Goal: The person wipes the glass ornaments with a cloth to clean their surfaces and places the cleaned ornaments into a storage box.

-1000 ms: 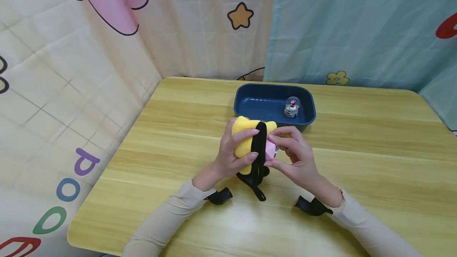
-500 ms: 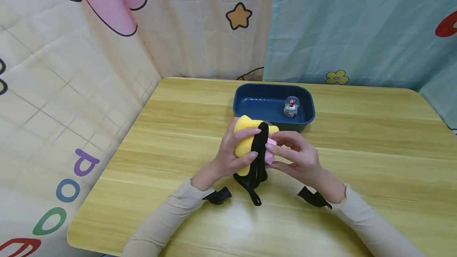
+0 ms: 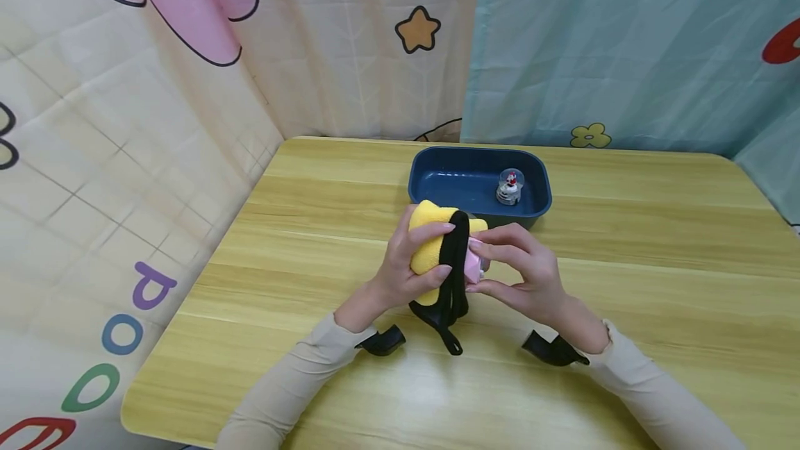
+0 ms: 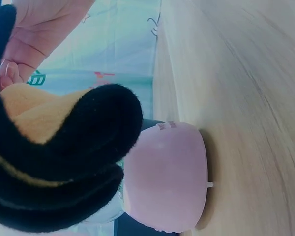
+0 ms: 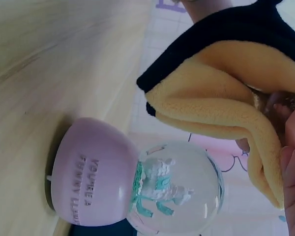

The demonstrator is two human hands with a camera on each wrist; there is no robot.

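Note:
My left hand (image 3: 400, 269) grips a folded yellow towel (image 3: 428, 254) with black edging, held above the table. A black hanging loop (image 3: 451, 341) dangles from it. My right hand (image 3: 531, 273) pinches the pink faceted base (image 3: 473, 266) of a small snow globe between thumb and fingers. In the right wrist view its glass ball (image 5: 282, 104) sits inside the towel's fold, partly hidden. Below the hands, a larger snow globe (image 5: 96, 172) with a pink base and a llama figure stands upright on the table; in the head view it is almost wholly hidden.
A dark blue bin (image 3: 431, 151) stands behind the hands, holding a small snow globe (image 3: 509, 187) with a red figure. The wooden table (image 3: 250, 283) has curtains (image 3: 350, 54) along its back and left. Black straps (image 3: 382, 342) hang from both wrists.
The fingers of my right hand have shifted round the pink base, which has turned slightly within the towel. My left hand has stayed almost in place, and the towel's loop has swung a little.

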